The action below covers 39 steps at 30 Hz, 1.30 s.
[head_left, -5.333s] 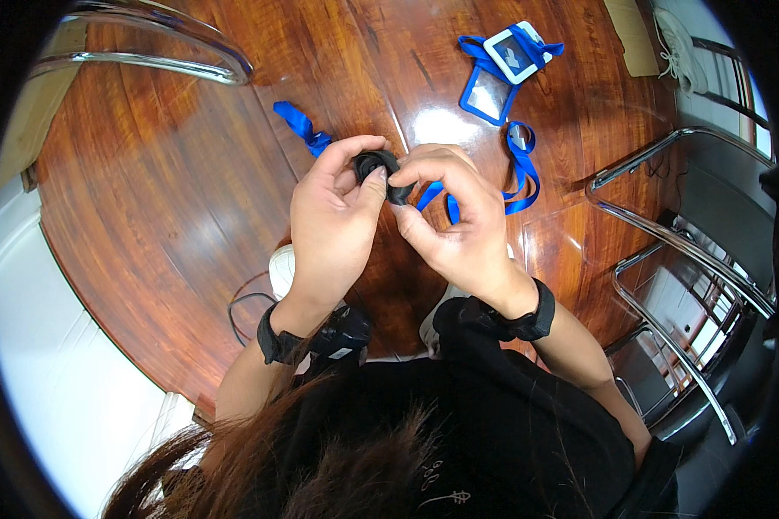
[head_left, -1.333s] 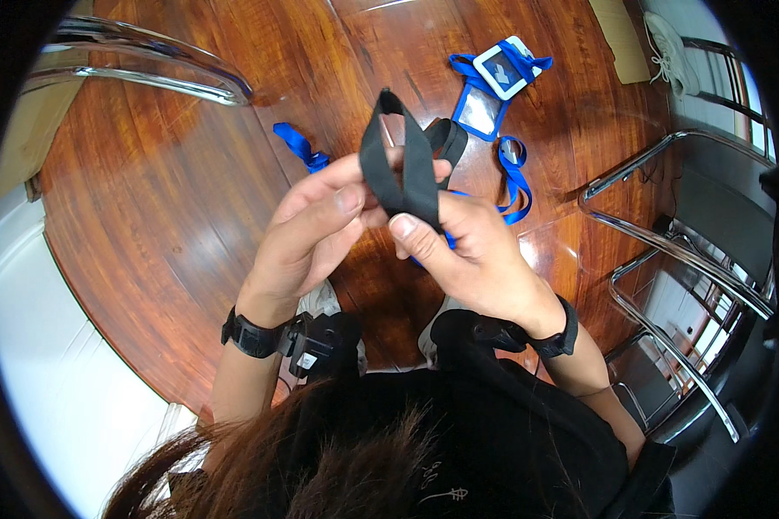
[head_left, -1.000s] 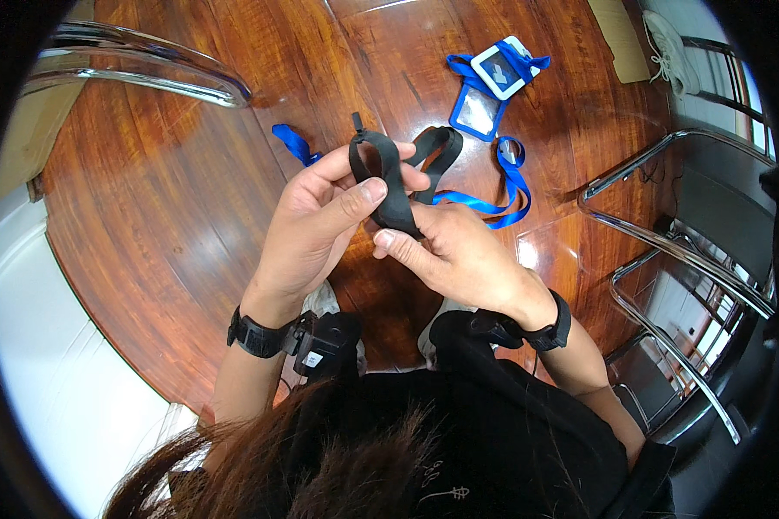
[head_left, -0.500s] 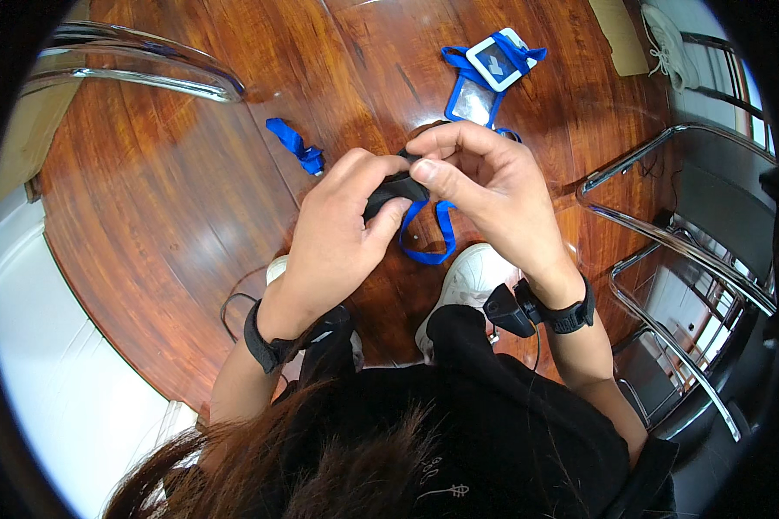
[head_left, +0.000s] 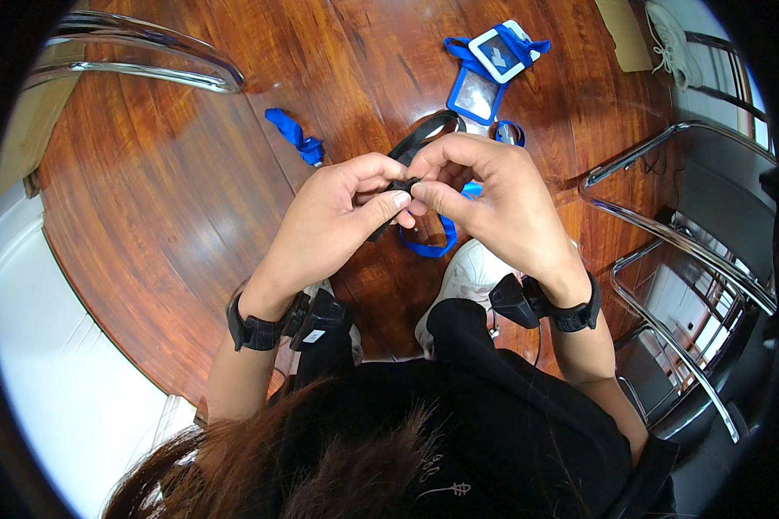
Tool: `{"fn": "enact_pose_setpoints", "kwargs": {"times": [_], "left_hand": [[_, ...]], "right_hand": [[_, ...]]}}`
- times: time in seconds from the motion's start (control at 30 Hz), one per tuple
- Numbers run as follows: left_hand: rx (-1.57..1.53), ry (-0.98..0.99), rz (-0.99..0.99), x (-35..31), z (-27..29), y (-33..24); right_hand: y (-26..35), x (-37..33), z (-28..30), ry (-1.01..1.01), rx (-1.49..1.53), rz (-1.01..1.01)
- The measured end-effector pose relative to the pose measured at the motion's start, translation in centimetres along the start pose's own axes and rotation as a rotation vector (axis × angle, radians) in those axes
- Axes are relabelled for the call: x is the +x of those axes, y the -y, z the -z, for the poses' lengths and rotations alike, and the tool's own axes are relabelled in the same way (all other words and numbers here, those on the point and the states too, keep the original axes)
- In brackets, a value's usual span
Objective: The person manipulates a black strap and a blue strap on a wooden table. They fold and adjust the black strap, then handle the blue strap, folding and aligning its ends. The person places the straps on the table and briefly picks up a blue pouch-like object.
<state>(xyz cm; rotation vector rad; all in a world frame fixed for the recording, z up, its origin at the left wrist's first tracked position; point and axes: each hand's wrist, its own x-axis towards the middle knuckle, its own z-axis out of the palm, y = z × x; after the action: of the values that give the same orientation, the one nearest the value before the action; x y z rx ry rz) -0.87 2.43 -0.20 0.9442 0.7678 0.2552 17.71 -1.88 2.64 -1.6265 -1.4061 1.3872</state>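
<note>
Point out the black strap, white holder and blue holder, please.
Black strap (head_left: 415, 139): head view, on its curved loop.
White holder (head_left: 499, 54): head view, on its window.
Blue holder (head_left: 476, 95): head view, on its window.

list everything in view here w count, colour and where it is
strap: 1, black, pinched in both hands
white badge holder: 1, white rim, on the floor ahead, overlapping the blue one
blue badge holder: 1, blue rim, under the white one
lanyards: count unclear, blue, around the holders and hands
loose shoe: 1, white, upper right
cardboard: 1 piece, tan, upper right
chairs: at least 2, black and chrome, right
chrome tubing: 2 bars, silver, upper left
floor: 1, brown, throughout
worn shoes: 2, white, on the feet
wristbands: 2, black, wrists
left hand: 1, bare, centre
right hand: 1, bare, centre
</note>
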Motion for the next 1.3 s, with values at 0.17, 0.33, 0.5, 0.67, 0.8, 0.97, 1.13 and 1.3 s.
{"fn": "enact_pose_setpoints", "kwargs": {"times": [0.17, 0.33, 0.5, 0.67, 0.8, 0.97, 1.13, 1.3], "left_hand": [[0.077, 0.001, -0.005, 0.2, 0.1, 0.1], [-0.067, 0.034, 0.04, 0.1, 0.2, -0.1], [-0.187, 0.118, 0.052, -0.3, 0.5, -0.2], [-0.216, 0.053, -0.036, -0.3, -0.2, 0.3], [-0.247, -0.055, -0.066, -0.7, -1.5, 0.7], [-0.116, -0.045, -0.133, -0.8, -1.0, 0.8], [-0.033, 0.016, -0.155, -0.9, -0.3, 0.6], [-0.079, 0.041, -0.115, -0.7, -0.4, 0.5]], "right_hand": [[0.2, -0.2, -0.3, -0.101, -0.091, 0.071], [0.0, 0.0, -0.4, -0.196, -0.173, 0.277], [-0.7, 0.4, -0.8, -0.253, -0.296, 0.504], [-0.8, 0.1, -1.3, -0.317, -0.414, 0.545], [-0.8, -0.2, -2.0, -0.346, -0.521, 0.558], [-0.7, -0.4, -2.9, -0.281, -0.112, 0.325], [-0.6, -0.5, -2.7, -0.186, 0.23, 0.135], [-0.8, 0.0, -3.0, -0.242, 0.442, -0.011]]}}
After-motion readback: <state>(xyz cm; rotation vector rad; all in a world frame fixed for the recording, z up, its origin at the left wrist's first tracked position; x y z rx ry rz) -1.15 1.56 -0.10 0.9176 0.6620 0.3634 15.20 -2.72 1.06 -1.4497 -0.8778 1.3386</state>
